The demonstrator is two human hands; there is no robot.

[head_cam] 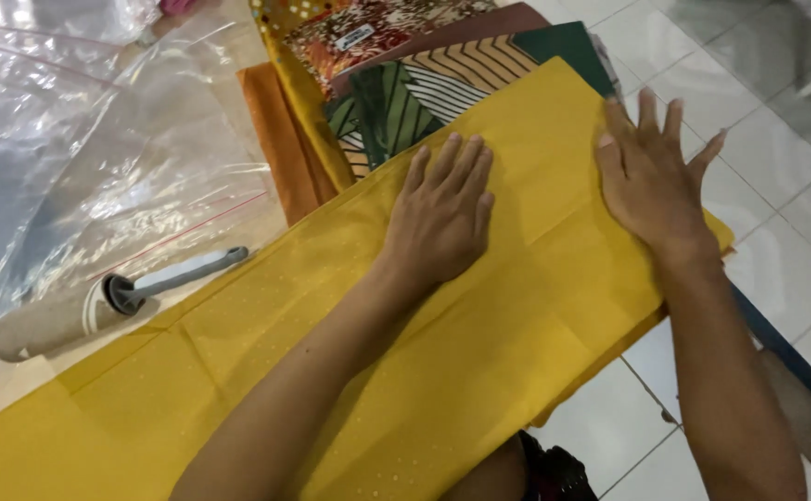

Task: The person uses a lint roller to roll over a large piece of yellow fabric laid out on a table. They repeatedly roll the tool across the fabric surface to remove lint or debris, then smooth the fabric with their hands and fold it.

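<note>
A long folded yellow cloth (479, 353) with faint dots lies across the view from lower left to upper right. My left hand (442, 213) rests flat on its middle, fingers together and pointing up. My right hand (651, 181) lies flat on the cloth's far right end, fingers spread, near the edge. Neither hand holds anything.
A stack of folded patterned fabrics (424, 65), orange, green-striped, brown and red, lies beyond the yellow cloth. A lint roller (99, 306) with a grey handle rests on clear plastic bags (99, 139) at left. White floor tiles (776, 167) show at right.
</note>
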